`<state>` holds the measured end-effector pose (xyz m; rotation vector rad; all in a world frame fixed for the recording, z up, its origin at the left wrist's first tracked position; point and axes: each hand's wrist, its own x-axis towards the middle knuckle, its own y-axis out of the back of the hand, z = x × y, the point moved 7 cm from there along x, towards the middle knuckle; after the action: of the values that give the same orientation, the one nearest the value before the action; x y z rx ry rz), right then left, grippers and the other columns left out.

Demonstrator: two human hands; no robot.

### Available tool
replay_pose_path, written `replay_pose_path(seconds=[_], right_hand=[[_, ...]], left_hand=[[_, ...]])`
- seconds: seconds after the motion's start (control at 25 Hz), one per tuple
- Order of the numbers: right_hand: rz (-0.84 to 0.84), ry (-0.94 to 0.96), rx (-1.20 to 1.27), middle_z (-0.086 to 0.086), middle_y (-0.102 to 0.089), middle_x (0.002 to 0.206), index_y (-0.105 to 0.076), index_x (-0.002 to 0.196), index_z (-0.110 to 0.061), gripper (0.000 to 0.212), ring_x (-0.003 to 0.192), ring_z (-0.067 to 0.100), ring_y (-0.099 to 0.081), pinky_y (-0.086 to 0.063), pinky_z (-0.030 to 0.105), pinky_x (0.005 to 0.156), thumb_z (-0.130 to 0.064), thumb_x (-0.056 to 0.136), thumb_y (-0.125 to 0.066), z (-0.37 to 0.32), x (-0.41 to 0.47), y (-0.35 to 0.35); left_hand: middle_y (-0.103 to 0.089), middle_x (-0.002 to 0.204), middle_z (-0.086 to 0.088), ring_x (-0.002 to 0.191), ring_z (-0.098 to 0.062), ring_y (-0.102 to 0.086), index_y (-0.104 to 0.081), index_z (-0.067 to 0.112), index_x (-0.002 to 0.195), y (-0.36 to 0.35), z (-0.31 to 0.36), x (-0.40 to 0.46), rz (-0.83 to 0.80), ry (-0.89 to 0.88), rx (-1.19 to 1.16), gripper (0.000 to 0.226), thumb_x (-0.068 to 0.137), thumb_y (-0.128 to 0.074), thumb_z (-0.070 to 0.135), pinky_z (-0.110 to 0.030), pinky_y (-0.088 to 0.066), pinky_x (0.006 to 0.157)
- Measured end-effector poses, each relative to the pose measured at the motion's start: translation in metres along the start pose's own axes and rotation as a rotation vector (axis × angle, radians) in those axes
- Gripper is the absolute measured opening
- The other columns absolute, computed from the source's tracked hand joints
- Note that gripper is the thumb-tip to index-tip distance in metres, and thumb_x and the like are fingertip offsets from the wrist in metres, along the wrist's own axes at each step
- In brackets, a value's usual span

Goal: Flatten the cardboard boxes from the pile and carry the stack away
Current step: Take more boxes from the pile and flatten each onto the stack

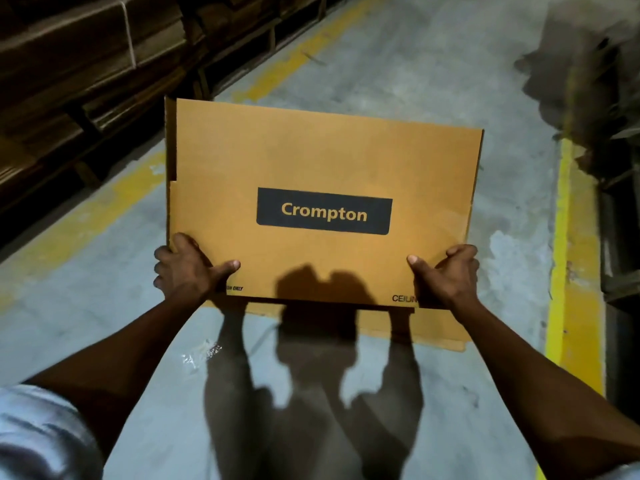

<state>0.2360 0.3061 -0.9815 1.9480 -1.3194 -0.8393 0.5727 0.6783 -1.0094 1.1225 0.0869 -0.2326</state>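
Plainly, a flat tan cardboard box with a dark "Crompton" label (322,202) was being held out in front of the body, above the grey concrete floor (398,64). It was gripped at its near corners: the left hand (188,268) was wrapped round the left edge with the thumb laid on top, and the right hand (448,271) was clamped likewise on the right edge. Both hands were thus closed on the box. A second layer of tan card (433,329) showed just beneath the near edge; whether it was a flap or another flattened box could not be told.

The step in hand was judged to be the carrying. It would be done well if the panel were kept level, gripped evenly on both sides, so that no lower sheet could slide out. The aisle between the yellow floor lines (562,237) should be followed, and the dark stacked cartons on pallets (86,64) at the left should be given room. A scrap of clear plastic wrap (201,353) lay on the floor below and was best stepped over.
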Motion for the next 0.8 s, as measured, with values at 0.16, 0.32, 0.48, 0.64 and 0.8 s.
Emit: replay_pose_path(seconds=[0.16,0.32,0.48,0.64,0.8], right_hand=[[0.017,0.128,-0.007,0.016,-0.051,0.126,-0.049,0.114,-0.016,0.056,0.113,0.033,-0.054,-0.049,0.041,0.088,-0.049,0.079,-0.079,-0.017,0.025,0.026],[-0.088,0.160,-0.098,0.019,-0.059,0.113,-0.058,0.102,-0.012,0.044,0.094,0.029,-0.059,-0.039,0.026,0.059,-0.044,0.081,-0.080,-0.012,0.033,0.020],[-0.200,0.149,-0.071,0.010,-0.050,0.116,-0.045,0.108,-0.021,0.062,0.095,0.025,-0.055,-0.050,0.035,0.071,-0.045,0.071,-0.088,-0.001,0.014,0.003],[0.001,0.260,-0.088,0.013,-0.051,0.119,-0.042,0.113,-0.035,0.067,0.111,0.038,-0.052,-0.048,0.054,0.094,-0.046,0.067,-0.089,-0.019,0.010,0.027],[0.179,0.361,-0.070,0.023,-0.043,0.137,-0.043,0.134,-0.032,0.066,0.132,0.043,-0.035,-0.032,0.056,0.108,-0.053,0.080,-0.076,-0.064,0.016,0.069]], left_hand=[[-0.038,0.137,-0.022,0.128,-0.047,-0.039,-0.043,0.016,0.122,0.022,0.014,0.012,0.036,-0.107,-0.017,0.070,0.079,-0.074,0.061,-0.062,-0.031,0.103],[-0.041,0.136,-0.025,0.125,-0.049,-0.041,-0.045,0.012,0.126,0.015,0.015,0.020,0.023,-0.082,-0.028,0.064,0.086,-0.068,0.057,-0.062,-0.037,0.099],[-0.046,0.126,-0.030,0.117,-0.051,-0.044,-0.038,0.012,0.119,0.008,0.002,0.017,0.030,0.035,-0.150,0.071,0.082,-0.067,0.065,-0.058,-0.041,0.095],[-0.042,0.136,-0.025,0.129,-0.046,-0.036,-0.039,0.018,0.129,0.037,0.033,0.011,0.172,-0.150,-0.210,0.074,0.081,-0.064,0.070,-0.061,-0.032,0.101],[-0.037,0.141,-0.018,0.130,-0.041,-0.032,-0.036,0.018,0.137,0.082,0.077,0.014,0.332,-0.265,-0.270,0.088,0.076,-0.067,0.072,-0.054,-0.032,0.101]])
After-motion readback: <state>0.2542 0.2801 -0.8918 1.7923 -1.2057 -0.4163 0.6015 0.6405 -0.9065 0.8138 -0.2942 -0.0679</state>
